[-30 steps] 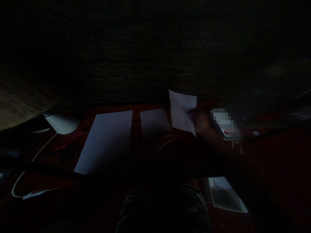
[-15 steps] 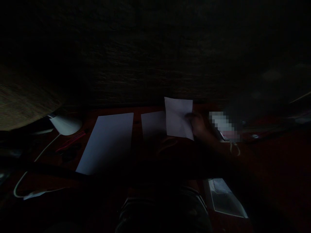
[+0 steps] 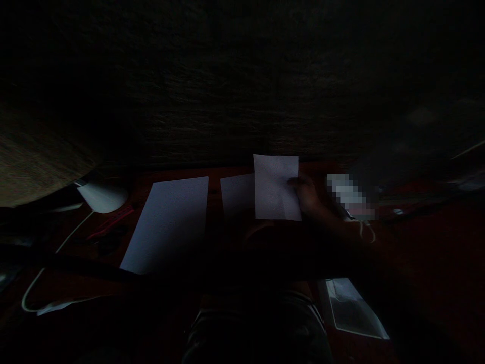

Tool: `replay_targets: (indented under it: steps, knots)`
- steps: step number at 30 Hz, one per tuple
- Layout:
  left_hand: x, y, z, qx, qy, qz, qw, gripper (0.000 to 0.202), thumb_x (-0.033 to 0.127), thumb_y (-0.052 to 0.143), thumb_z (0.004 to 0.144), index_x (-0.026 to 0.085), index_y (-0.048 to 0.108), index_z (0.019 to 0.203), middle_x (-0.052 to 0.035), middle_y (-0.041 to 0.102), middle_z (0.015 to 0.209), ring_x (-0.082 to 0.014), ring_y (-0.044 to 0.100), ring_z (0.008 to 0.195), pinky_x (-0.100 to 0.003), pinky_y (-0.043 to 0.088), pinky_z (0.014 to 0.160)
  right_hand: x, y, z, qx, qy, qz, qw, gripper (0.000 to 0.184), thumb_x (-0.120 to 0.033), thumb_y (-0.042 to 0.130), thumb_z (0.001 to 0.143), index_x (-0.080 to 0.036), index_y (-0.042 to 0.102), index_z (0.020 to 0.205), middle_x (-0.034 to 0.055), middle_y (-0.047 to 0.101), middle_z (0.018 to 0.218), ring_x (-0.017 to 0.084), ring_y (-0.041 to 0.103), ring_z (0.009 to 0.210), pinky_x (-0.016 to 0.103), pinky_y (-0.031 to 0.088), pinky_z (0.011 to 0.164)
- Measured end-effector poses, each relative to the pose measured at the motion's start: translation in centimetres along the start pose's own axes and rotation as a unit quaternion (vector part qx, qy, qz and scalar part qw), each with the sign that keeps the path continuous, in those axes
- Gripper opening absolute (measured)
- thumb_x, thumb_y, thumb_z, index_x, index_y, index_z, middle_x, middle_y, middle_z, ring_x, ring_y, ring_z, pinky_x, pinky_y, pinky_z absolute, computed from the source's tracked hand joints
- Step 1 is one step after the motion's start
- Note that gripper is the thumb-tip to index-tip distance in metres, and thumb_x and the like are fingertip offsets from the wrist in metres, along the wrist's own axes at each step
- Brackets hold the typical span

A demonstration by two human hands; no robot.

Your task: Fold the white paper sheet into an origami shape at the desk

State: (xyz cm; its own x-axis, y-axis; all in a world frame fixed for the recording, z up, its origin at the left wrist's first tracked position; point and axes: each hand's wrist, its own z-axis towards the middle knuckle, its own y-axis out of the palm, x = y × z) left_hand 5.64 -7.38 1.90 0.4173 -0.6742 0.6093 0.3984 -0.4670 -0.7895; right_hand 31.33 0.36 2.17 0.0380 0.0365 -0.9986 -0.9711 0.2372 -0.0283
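My right hand (image 3: 308,196) pinches the right edge of a white sheet of paper (image 3: 276,189), which is raised and faces me, with a faint crease on its right part. Behind it, a second white sheet (image 3: 237,194) lies on the dark reddish table (image 3: 214,202), partly covered. My left hand (image 3: 261,229) is just below the raised sheet, mostly lost in shadow; its finger positions cannot be made out. A larger white sheet (image 3: 170,217) lies flat to the left, its lower part in deep shade.
On the left stand a white lamp-like object (image 3: 102,196) with a pale cord (image 3: 74,230) and a red item (image 3: 113,221). A blurred-out pale object (image 3: 346,192) with a string is at right. A clear plastic sleeve (image 3: 358,311) lies lower right. The scene is very dark.
The raised sheet has shifted slightly left and down and turned flatter toward me, in my right hand's hold. The left hand shows less under its lower edge.
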Motion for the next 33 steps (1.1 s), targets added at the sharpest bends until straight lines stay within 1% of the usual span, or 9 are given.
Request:
replay_targets:
  steps: [7,10,12,14,17,20,24,27,33]
  knots:
    - [-0.4,-0.2,-0.2,0.059,-0.015,-0.035,0.998,0.038,0.04,0.066,0.101,0.018,0.063,0.133,-0.0117,0.064,0.135,-0.026,0.067,0.115,-0.047,0.059,0.097,-0.4,-0.1,-0.6,0.0,0.024,0.034,0.999,0.024,-0.04,0.073,0.058,-0.023,0.068,0.075,0.0004,0.07,0.073,0.023,0.063,0.076,0.038,0.051,0.075]
    - [-1.2,-0.4,-0.4,0.117,-0.034,-0.053,0.991,0.03,0.041,0.05,0.107,0.019,0.066,0.12,-0.0109,0.067,0.128,-0.0273,0.065,0.116,-0.045,0.056,0.1,-0.7,-0.1,-1.0,-0.033,0.04,0.043,0.998,0.028,-0.042,0.076,0.06,-0.022,0.071,0.079,0.0013,0.073,0.077,0.023,0.064,0.074,0.038,0.051,0.074]
    - [-1.9,-0.7,-0.5,0.204,-0.054,-0.076,0.975,0.033,0.036,0.035,0.108,0.02,0.063,0.102,-0.0101,0.069,0.111,-0.0264,0.065,0.108,-0.043,0.055,0.096,-0.9,0.1,-1.3,-0.046,0.059,0.051,0.996,0.03,-0.042,0.077,0.06,-0.022,0.072,0.081,0.0013,0.073,0.075,0.022,0.063,0.07,0.037,0.051,0.07]
    - [-2.7,-1.1,-0.6,0.345,-0.088,-0.096,0.93,0.027,0.031,0.035,0.104,0.022,0.055,0.089,-0.0074,0.065,0.092,-0.0244,0.065,0.094,-0.043,0.056,0.089,-1.1,0.4,-1.6,-0.057,0.072,0.056,0.994,0.032,-0.042,0.078,0.06,-0.022,0.073,0.084,0.0018,0.073,0.075,0.022,0.064,0.068,0.037,0.051,0.067]
    - [-3.1,-1.9,-0.7,0.471,-0.129,-0.041,0.872,0.011,0.027,0.045,0.098,0.024,0.055,0.099,-0.0074,0.062,0.098,-0.0249,0.063,0.096,-0.045,0.055,0.091,-1.4,0.8,-2.3,-0.107,0.058,0.036,0.992,0.037,-0.046,0.079,0.065,-0.022,0.076,0.094,0.0042,0.076,0.085,0.025,0.07,0.077,0.037,0.054,0.069]
    - [-2.6,-2.6,-0.6,0.432,-0.086,0.043,0.896,0.029,0.03,0.053,0.098,0.022,0.056,0.125,-0.0132,0.06,0.128,-0.0293,0.059,0.123,-0.049,0.05,0.107,-1.1,1.1,-2.6,-0.159,0.002,-0.004,0.987,0.04,-0.048,0.078,0.072,-0.023,0.077,0.103,0.0058,0.079,0.1,0.027,0.073,0.091,0.04,0.058,0.078]
    - [-2.3,-2.4,-0.4,0.272,-0.045,0.102,0.956,0.055,0.046,0.056,0.101,0.022,0.046,0.15,-0.0161,0.048,0.155,-0.0351,0.045,0.146,-0.053,0.038,0.121,0.1,1.5,-2.1,-0.173,-0.088,-0.075,0.978,0.033,-0.044,0.073,0.078,-0.022,0.076,0.103,0.0076,0.08,0.107,0.029,0.073,0.096,0.047,0.058,0.089]
    - [-2.8,-1.9,-0.4,0.187,-0.055,0.123,0.973,0.06,0.048,0.057,0.1,0.022,0.045,0.153,-0.016,0.046,0.16,-0.0367,0.041,0.15,-0.055,0.036,0.124,1.0,1.6,-1.6,-0.181,-0.151,-0.141,0.962,0.028,-0.038,0.071,0.082,-0.023,0.076,0.104,0.0094,0.079,0.109,0.031,0.073,0.102,0.052,0.056,0.098]
    - [-3.8,-1.5,-0.6,0.175,-0.072,0.136,0.972,0.058,0.049,0.062,0.098,0.022,0.048,0.147,-0.0154,0.048,0.158,-0.0348,0.044,0.148,-0.053,0.039,0.122,1.8,1.3,-1.4,-0.18,-0.239,-0.203,0.932,0.048,-0.02,0.061,0.084,-0.025,0.07,0.131,0.0098,0.073,0.136,0.03,0.068,0.125,0.052,0.05,0.112]
